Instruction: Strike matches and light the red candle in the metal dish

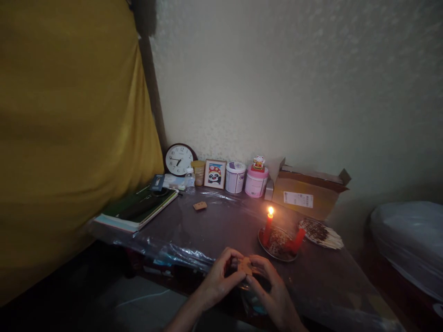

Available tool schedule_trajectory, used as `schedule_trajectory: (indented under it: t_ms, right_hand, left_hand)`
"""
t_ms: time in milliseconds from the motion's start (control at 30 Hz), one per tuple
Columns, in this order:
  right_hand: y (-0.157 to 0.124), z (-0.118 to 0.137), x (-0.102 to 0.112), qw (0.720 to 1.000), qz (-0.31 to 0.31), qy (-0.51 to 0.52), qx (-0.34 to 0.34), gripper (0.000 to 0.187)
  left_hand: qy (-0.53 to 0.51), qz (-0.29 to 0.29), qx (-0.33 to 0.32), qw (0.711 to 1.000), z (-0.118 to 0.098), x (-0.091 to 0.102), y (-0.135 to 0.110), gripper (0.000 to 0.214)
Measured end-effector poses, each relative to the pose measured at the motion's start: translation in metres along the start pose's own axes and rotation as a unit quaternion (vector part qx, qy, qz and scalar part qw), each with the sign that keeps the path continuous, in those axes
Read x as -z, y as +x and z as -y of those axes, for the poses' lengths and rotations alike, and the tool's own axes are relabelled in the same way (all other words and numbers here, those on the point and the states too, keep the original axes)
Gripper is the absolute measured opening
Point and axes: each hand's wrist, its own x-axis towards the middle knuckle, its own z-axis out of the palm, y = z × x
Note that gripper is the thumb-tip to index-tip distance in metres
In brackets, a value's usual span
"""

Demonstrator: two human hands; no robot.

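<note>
My left hand [221,279] and my right hand [268,288] meet above the near edge of the table. Between their thumbs and fingers they hold a small brown cardboard piece [245,266]; its underside is hidden. A similar flat brown piece [200,205] lies farther back on the table. Right of my hands is a metal plate [278,259] with dark crumbly bits on it. A lit red candle [267,229] stands upright on that plate, and a second red candle [299,240], with no flame, leans at its right side.
A whitish fan-shaped item [332,239] lies right of the plate. Along the wall stand a clock [179,159], a framed panda picture [215,174], a white tin [236,178], a pink tin [256,184] and a cardboard box [306,191]. Books [138,210] lie left, beside a yellow curtain [76,115].
</note>
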Motion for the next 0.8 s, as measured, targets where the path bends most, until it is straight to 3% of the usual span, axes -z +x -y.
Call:
schedule_trajectory:
  t_ms: [567, 800]
  right_hand:
    - [0.0007, 0.0005, 0.0020, 0.999, -0.020, 0.011, -0.038, 0.025]
    - [-0.0010, -0.0024, 0.0015, 0.999, -0.026, 0.010, -0.031, 0.025]
  left_hand:
    - [-0.011, -0.003, -0.001, 1.000, 0.0052, -0.0028, 0.0013, 0.024]
    - [0.020, -0.004, -0.012, 1.000, -0.0022, -0.0031, -0.0004, 0.024]
